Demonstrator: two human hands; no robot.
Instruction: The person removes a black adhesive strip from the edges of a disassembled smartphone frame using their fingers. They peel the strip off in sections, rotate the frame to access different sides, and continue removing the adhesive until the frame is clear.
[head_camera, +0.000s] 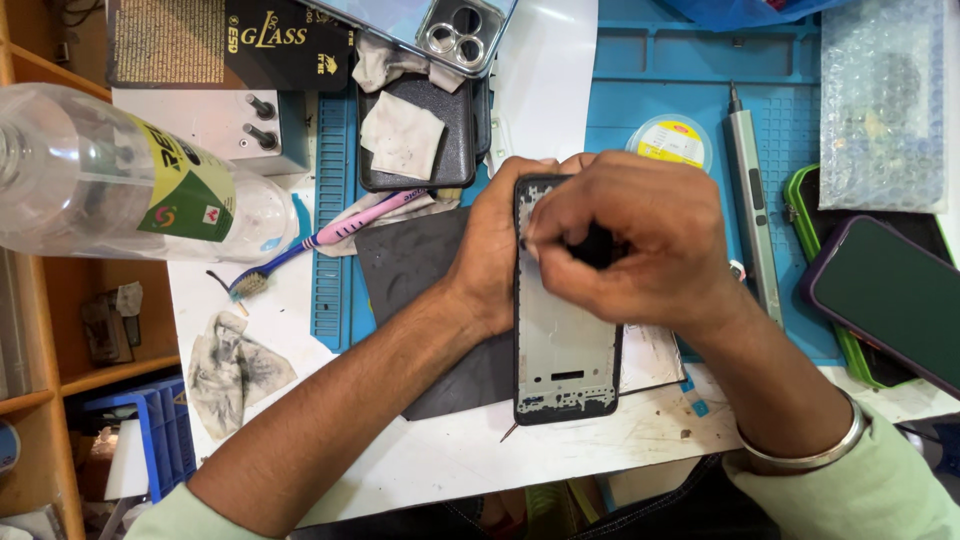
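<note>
A black phone frame (563, 360) with its silver inner plate facing up lies lengthwise on a dark grey mat (415, 265). My left hand (492, 250) grips the frame's upper left edge and steadies it. My right hand (632, 238) rests over the frame's top part, fingers pinched together against a dark part near the upper edge; what they pinch is hidden. A silver bangle (810, 452) sits on my right wrist. A thin pointed tip (509, 432) sticks out just below the frame's lower left corner.
A blue work mat (690, 80) covers the bench. On it: a pink toothbrush (330, 232), a grey electric screwdriver (752, 200), a round yellow-topped tin (672, 140), phones in green and purple cases (880, 290), bubble wrap (880, 100). A clear plastic bottle (120, 180) lies at left.
</note>
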